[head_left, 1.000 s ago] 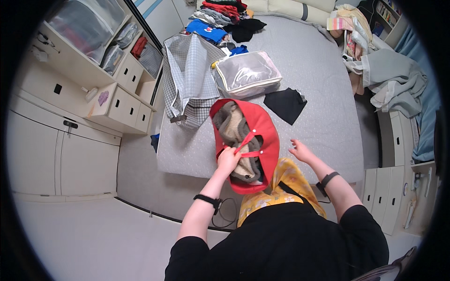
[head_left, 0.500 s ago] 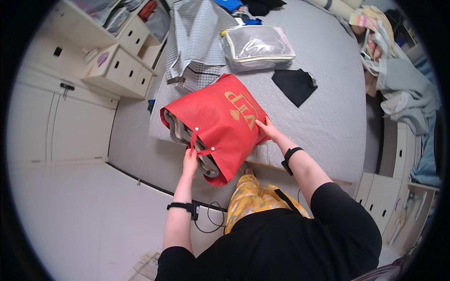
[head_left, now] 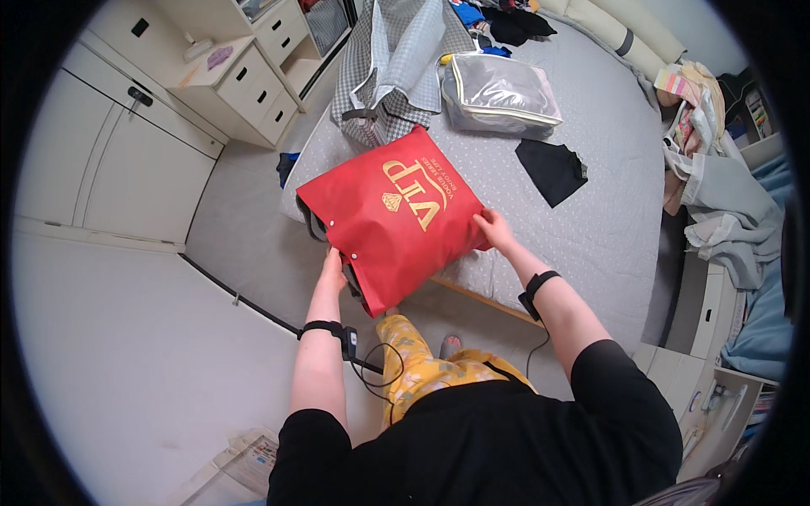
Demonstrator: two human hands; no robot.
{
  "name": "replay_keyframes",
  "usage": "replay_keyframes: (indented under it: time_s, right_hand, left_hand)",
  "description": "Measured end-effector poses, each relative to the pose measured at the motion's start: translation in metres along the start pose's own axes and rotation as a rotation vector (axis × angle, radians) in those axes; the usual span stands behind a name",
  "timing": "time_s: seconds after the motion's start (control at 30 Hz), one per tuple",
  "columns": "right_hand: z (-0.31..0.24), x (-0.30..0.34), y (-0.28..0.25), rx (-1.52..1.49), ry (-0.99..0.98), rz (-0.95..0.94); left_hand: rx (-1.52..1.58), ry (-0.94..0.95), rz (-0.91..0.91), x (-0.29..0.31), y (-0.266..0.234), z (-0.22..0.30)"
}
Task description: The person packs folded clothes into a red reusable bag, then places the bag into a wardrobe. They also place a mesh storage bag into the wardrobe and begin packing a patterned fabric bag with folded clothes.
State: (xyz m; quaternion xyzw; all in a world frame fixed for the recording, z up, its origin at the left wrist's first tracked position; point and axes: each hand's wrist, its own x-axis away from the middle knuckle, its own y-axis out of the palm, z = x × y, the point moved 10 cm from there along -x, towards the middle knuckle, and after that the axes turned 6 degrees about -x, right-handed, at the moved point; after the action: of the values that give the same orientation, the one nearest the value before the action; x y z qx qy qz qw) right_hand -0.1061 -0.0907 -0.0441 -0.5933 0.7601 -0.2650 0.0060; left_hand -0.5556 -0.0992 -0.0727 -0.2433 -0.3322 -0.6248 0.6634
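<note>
The right hand (head_left: 494, 228) is clamped on the right corner of a red tote bag (head_left: 384, 223), thumb on top; the left hand (head_left: 332, 268) touches the bag's open left edge, its fingers partly hidden, so I cannot tell how firmly they close. The bag lies tilted between both hands, over the near left edge of the bed (head_left: 620, 110), grey fabric (head_left: 314, 224) showing at its mouth. Beyond it on the bed are a checked storage bag (head_left: 350, 80), a clear-topped zip case (head_left: 504, 91) to the right, and a folded black cloth (head_left: 550, 171) nearer
</note>
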Motion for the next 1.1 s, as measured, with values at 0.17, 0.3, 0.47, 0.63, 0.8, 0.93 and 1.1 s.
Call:
replay_keyframes:
  time_s: [0.17,0.3,0.47,0.63,0.8,0.93,1.1]
  right_hand:
    - [-0.032,-0.038,0.006,0.223,0.078,0.131]
    - [-0.043,-0.045,0.017,0.569,0.067,0.205]
    - [-0.002,-0.015,0.025,0.224,0.253,-0.048]
    - [0.032,0.018,0.024,0.104,0.280,-0.232]
    - [0.049,-0.005,0.030,0.716,0.265,-0.164]
    - [0.018,-0.007,0.031,0.806,0.263,-0.120]
    - [-0.064,-0.009,0.081,0.807,-0.040,-0.209]
  left_hand:
    - [-0.134,-0.150,-0.004,-0.028,-0.036,0.000]
    - [-0.283,-0.247,-0.070,-0.043,-0.062,-0.016]
    - [-0.327,-0.363,-0.203,-0.053,-0.067,-0.033]
    - [-0.102,-0.365,-0.232,-0.052,-0.066,-0.026]
    - [0.050,-0.291,-0.067,-0.041,-0.072,0.001]
    - [0.136,-0.191,0.061,-0.023,-0.065,0.022]
    - [-0.094,-0.242,0.140,-0.021,-0.093,0.030]
